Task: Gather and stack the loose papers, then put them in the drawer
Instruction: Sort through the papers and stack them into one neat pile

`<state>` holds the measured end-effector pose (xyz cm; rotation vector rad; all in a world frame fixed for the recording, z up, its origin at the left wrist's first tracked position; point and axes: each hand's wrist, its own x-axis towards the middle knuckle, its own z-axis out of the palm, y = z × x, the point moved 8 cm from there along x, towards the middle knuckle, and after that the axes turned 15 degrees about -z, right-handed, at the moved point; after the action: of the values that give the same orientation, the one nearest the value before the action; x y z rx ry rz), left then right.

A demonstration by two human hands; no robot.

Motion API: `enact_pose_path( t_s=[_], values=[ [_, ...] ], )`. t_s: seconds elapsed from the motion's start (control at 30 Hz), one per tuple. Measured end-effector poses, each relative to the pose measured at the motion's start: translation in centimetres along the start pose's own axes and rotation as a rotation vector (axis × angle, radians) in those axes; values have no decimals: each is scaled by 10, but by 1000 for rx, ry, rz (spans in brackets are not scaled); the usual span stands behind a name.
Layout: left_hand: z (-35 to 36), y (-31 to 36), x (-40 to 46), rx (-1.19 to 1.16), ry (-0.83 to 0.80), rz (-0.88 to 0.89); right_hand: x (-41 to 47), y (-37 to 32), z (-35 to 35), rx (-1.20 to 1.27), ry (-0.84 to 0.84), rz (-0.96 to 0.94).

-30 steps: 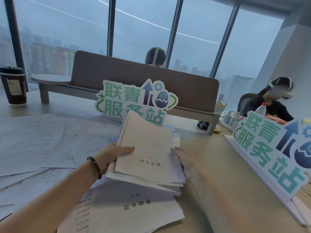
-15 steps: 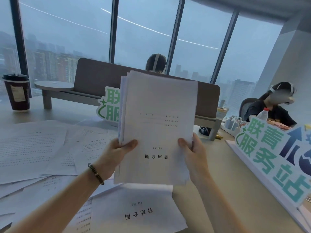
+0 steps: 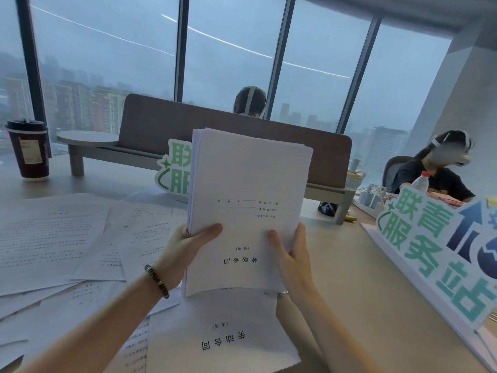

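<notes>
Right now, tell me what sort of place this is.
Most likely a shared high-rise office: a desk strewn with loose printed papers, a padded desk divider with people seated beyond, and floor-to-ceiling windows over city towers.

paper stack (image 3: 250, 184): matt white paper, smooth
bench (image 3: 349, 265): pale, smooth, matt
cup (image 3: 28, 149): dark paper, plastic lid
bracelet (image 3: 156, 281): dark beads
</notes>
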<state>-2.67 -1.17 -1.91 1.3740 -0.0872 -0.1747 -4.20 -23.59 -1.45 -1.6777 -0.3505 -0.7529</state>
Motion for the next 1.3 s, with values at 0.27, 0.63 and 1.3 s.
enact_pose_path(
  t_s=[0.27, 0.63, 1.3],
  values=[
    [-5, -4, 4, 111, 62, 43, -4, 9, 2, -96, -62, 31],
    [-25, -14, 24, 467, 305, -46, 1, 39, 4, -172, -193, 214],
    [-74, -50, 46, 504, 361, -405, -10, 100, -32, -95, -21, 618]
  ],
)
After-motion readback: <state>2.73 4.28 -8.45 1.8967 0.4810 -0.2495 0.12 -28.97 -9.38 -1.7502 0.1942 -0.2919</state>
